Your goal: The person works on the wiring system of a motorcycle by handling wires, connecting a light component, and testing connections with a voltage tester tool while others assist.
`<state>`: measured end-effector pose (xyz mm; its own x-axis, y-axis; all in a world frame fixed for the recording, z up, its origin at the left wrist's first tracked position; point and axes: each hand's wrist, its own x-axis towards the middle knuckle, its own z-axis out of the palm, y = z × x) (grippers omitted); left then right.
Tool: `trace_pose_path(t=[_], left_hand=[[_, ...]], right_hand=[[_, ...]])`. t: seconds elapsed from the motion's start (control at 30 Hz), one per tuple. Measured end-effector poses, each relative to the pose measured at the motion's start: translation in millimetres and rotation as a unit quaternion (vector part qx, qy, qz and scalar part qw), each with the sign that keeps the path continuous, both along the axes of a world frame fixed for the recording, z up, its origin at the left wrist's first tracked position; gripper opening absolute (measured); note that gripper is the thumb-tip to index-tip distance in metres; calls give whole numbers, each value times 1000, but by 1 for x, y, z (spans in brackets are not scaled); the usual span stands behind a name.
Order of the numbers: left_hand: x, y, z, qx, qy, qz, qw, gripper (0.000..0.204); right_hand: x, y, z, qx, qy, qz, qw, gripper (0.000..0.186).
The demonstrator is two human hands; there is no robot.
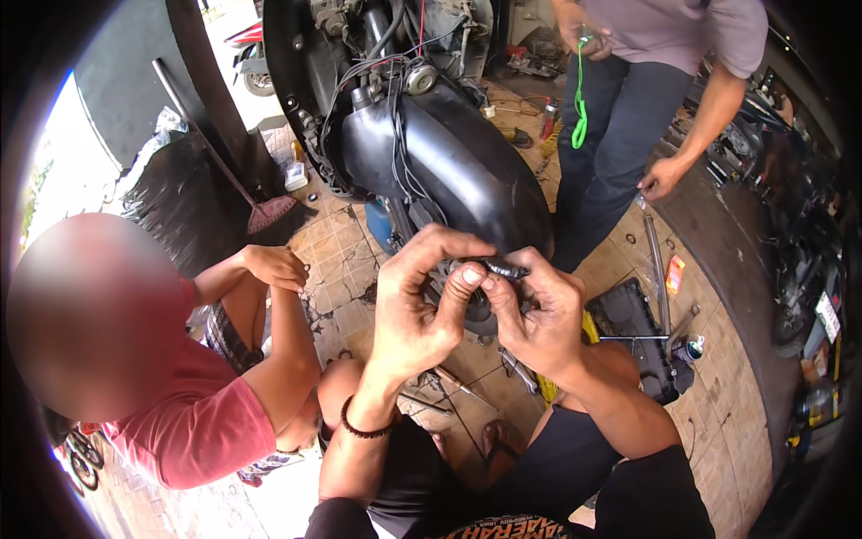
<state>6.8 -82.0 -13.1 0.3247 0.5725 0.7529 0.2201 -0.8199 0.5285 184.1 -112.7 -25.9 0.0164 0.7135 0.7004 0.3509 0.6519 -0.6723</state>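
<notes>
Between my two hands is a small shiny black part [503, 268], curved and with a ribbed look; its exact kind is not clear. My left hand [420, 304] pinches one end between thumb and bent fingers. The other end sits in the closed fingers of my right hand [544, 310], with both thumbs nearly meeting. My fingers cover some of it. Just beyond my hands stands a partly stripped motorcycle, its black fender-like body panel [449, 153] facing me. Loose black wires [395, 135] hang over that panel.
A person in a red shirt [193, 404] squats close at left. Another person in dark trousers [602, 135] stands at far right, holding a green strap [579, 117]. On the tiles are wrenches [519, 370], a black tool case [628, 323] and a broom [269, 211].
</notes>
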Motion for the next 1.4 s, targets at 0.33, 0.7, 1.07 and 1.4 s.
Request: trace_pose_path(t=[0.33, 0.7, 1.07, 1.4], left_hand=[[7, 18, -30, -190, -388, -321, 843, 32], [14, 13, -35, -222, -413, -375, 800, 32], [12, 18, -38, -252, -455, -427, 740, 32], [3, 20, -31, -296, -571, -345, 684, 29]], right_hand=[[-10, -5, 13, 58, -21, -59, 996, 21], [-5, -6, 13, 127, -66, -40, 989, 23], [-7, -6, 17, 91, -39, -32, 995, 20], [16, -8, 21, 107, 94, 5, 990, 26]])
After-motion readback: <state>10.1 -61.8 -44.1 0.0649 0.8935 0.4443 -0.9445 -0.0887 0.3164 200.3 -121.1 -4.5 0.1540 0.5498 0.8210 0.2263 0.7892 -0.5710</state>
